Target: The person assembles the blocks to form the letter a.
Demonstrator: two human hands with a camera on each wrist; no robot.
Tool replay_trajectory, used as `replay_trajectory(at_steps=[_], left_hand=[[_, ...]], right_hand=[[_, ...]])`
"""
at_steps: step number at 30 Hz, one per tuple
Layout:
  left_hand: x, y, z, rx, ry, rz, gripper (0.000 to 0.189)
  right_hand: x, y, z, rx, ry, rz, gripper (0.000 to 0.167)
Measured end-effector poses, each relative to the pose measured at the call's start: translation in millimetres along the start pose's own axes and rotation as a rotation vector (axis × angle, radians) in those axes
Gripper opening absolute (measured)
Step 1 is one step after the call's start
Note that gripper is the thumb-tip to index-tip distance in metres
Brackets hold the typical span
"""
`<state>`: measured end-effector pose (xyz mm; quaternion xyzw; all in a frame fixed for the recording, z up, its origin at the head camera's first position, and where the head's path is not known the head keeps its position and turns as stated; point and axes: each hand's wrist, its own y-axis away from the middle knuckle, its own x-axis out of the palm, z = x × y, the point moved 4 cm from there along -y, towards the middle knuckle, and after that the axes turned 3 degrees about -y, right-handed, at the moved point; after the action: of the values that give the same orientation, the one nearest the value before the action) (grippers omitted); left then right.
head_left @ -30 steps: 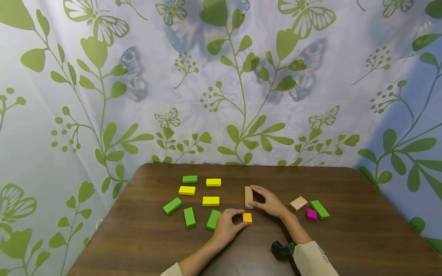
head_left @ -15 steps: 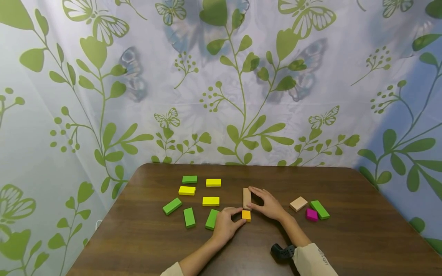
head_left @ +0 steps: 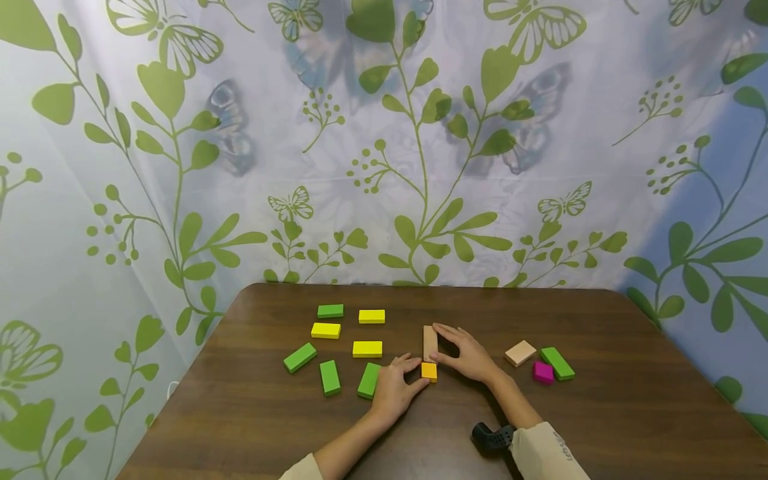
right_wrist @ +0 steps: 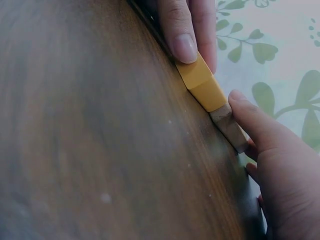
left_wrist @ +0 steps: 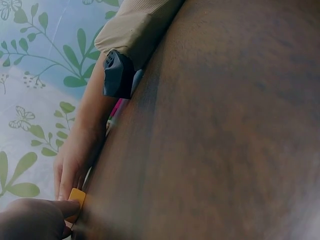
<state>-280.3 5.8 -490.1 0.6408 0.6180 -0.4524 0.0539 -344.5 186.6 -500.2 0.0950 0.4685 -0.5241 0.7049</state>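
Pinching orange block (head_left: 429, 373) between thumb and forefinger of left hand (head_left: 393, 391); gripping bare-wood block (head_left: 429, 343) along its length with thumb and forefinger of right hand (head_left: 469, 357), likely steadying both end to end (touching, seemingly) on wood-grain table (head_left: 288, 427).

Green blocks (head_left: 330, 311) (head_left: 300, 358) (head_left: 330, 378) (head_left: 368, 382) (head_left: 557, 363) number five, yellow blocks (head_left: 372, 317) (head_left: 326, 331) (head_left: 367, 349) three, tan blocks (head_left: 429, 343) (head_left: 520, 353) two. There is one orange block (head_left: 429, 373), one pink block (head_left: 543, 373).
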Motion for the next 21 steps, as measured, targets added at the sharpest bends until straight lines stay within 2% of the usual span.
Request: replay_trajectory(at_steps=[8,21], left_hand=[[1.1,-0.7,-3.1,0.043,-0.045,0.023,0.041],[2.3,-0.8,-4.8,0.029,-0.119,0.064,0.042]], right_hand=[[-0.3,-0.1,0.8,0.002,0.001,0.003,0.069],[1.0,-1.1,-1.3,0.004,0.007,0.026,0.07]])
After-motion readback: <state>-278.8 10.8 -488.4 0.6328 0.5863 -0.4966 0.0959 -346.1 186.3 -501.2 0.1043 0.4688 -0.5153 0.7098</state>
